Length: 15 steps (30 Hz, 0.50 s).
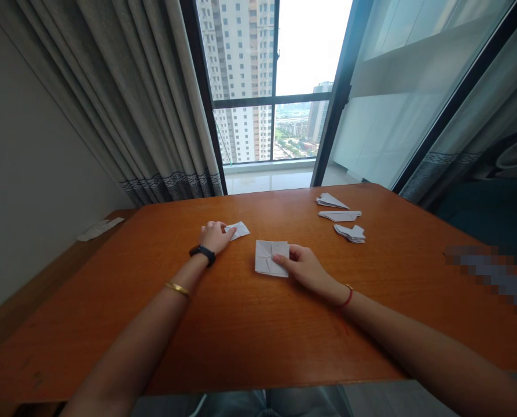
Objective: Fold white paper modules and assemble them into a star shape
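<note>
My right hand (308, 266) pinches the right edge of a folded white paper square (264, 258), thumb on top, over the middle of the table. Creases meet near the centre of the square. Farther left, my left hand (216, 236) has its thumb and fingers closed on a smaller folded white paper piece (240, 230), whose right part sticks out past the fingers. Whether that piece rests on the table I cannot tell. A dark watch and a gold bangle are on my left arm; a red string bracelet is on my right wrist.
On the brown wooden table (223, 336), several folded white papers lie at the back right: a pointed one (332, 201), a long flat one (340, 216) and a bent one (350, 233). Flat white paper (101, 229) lies beyond the left edge. Curtains and a window stand behind.
</note>
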### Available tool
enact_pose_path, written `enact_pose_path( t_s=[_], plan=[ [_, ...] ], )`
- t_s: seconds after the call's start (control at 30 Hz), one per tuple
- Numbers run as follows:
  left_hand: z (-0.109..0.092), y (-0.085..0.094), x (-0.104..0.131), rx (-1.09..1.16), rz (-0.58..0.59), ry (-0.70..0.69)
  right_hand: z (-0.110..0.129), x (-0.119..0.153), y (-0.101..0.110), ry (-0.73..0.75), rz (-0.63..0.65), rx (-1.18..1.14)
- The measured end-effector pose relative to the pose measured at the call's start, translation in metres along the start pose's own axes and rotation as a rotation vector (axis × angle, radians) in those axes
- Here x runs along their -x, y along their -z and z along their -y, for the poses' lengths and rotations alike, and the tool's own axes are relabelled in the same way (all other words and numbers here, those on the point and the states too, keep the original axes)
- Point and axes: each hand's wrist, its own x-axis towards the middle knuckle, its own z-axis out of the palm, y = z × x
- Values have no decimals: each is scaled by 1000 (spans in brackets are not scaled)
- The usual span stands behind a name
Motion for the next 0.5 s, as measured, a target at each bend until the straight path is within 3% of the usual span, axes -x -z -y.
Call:
enact_pose_path(
  t_s=[0.1, 0.23, 0.37, 0.5],
  plan=[
    [4, -8, -33, -67, -96, 159, -5, -1, -5, -14, 12, 3],
    [3, -19, -46, -11, -93, 202, -5, 0, -7, -23, 12, -10],
    [-3, -6, -29, 182, -4, 102, -1, -2, -1, -43, -62, -14],
    [-14, 16, 18, 382, 141, -16, 0, -4, 3, -11, -122, 43]
  ],
)
